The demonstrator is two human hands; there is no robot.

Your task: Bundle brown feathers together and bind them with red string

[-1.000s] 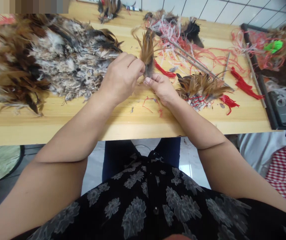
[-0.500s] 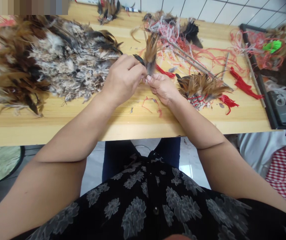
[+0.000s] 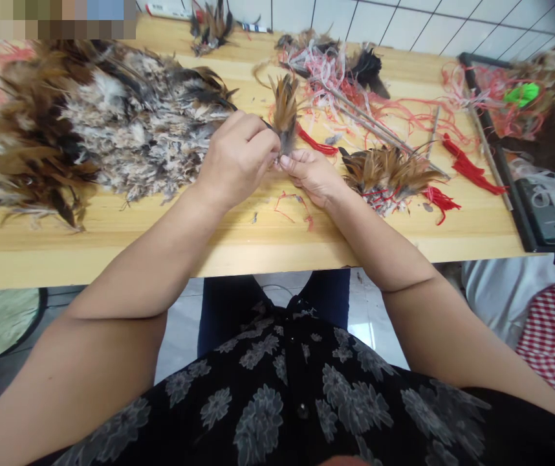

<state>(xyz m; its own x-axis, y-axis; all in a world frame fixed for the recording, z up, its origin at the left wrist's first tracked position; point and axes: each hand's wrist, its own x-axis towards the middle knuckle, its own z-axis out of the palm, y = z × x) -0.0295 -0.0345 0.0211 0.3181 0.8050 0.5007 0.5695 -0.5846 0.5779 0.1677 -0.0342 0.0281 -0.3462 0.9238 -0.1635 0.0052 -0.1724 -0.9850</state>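
Observation:
A small bunch of brown feathers [image 3: 284,107] stands upright between my hands, its tips pointing away from me. My right hand [image 3: 314,175] is closed, thumb against forefinger, pinching the bunch at its base. From the other side my left hand [image 3: 243,155] is closed too, its fingertips meeting the same base; exactly what they grip there is hidden. Left of my left hand lies a big pile of grey and brown feathers [image 3: 136,123]. A bundle of brown feathers [image 3: 387,171] tied with red thread rests to the right of my right hand.
Red thread hanks [image 3: 471,165] lie at the right, near thin sticks [image 3: 369,120] and tangled pink and white strips [image 3: 326,71]. A black-framed tray [image 3: 495,155] stands at the right end of the wooden table [image 3: 239,249]. A tiled wall [image 3: 374,22] runs behind.
The feather bunch sits slightly lower and further left in view, with the hands still together at its base. The camera view has shifted a little.

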